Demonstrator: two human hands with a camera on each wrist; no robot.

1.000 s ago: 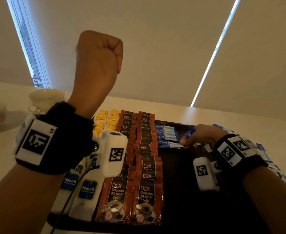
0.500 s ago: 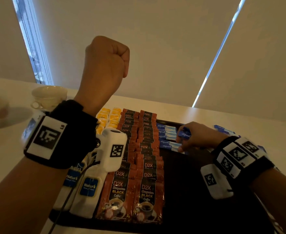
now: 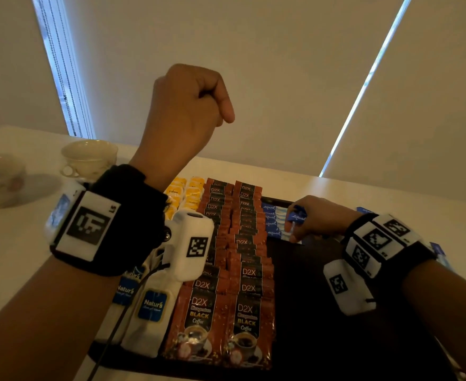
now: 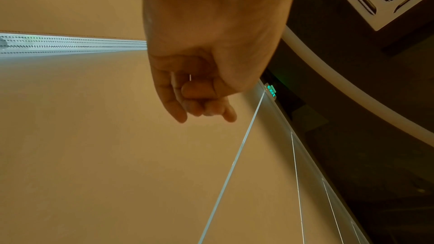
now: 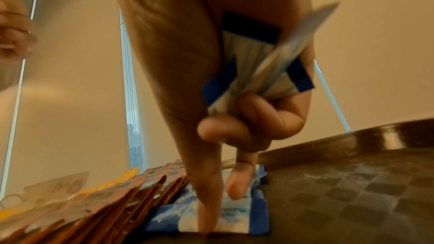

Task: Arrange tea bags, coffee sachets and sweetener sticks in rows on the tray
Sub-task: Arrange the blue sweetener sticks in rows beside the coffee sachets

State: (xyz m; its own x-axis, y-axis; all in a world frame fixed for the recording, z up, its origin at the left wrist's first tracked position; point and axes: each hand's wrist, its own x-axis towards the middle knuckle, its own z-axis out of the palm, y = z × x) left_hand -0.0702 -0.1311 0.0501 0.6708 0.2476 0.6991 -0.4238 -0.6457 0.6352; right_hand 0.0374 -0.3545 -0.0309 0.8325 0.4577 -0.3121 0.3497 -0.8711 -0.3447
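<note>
Sweetener sticks [image 5: 263, 66] blurred in right hand [image 3: 318, 220] grip; left hand [image 3: 188, 105] fisted — empty.

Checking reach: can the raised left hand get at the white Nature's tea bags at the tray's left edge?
Probably yes. The left hand is a raised empty fist; the white Nature's tea bags lie uncovered below its wrist.

Free room on the right half of the tray

I see bare dark tray [image 3: 322, 312] floor right of the coffee sachets [image 3: 243, 270]; the sweetener sticks [image 3: 271, 220] and my right hand [image 3: 317, 218] block its far end, my raised left hand [image 3: 188, 105] blocks nothing.
</note>
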